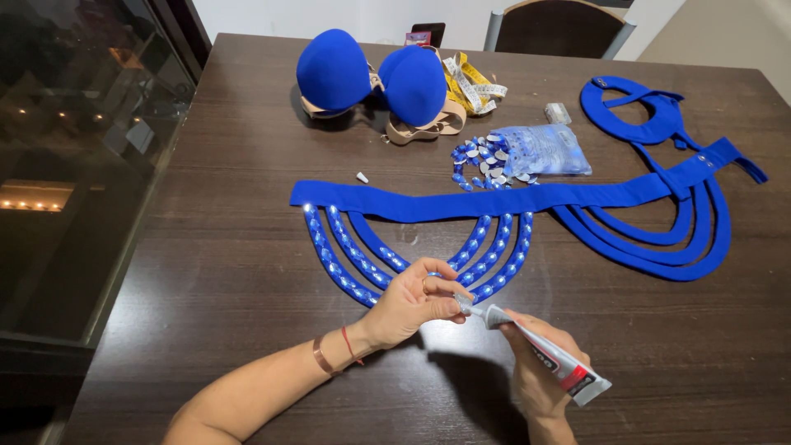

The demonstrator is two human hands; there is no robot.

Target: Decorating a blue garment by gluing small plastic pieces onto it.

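A glue tube lies low over the dark bench, gripped in the right hand; left hand fingers pinch its nozzle; just beyond, jewelled blue straps; farther, gem bag.

Dark wood table; chair behind; dark window at left; pale wall.

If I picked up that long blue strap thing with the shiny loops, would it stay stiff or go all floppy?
Probably floppy: the blue strap piece is thin fabric lying flat on the table, and its loops hang in soft curves. The gem-covered loops would likely sag and swing a bit more from the added weight. It looks light overall.
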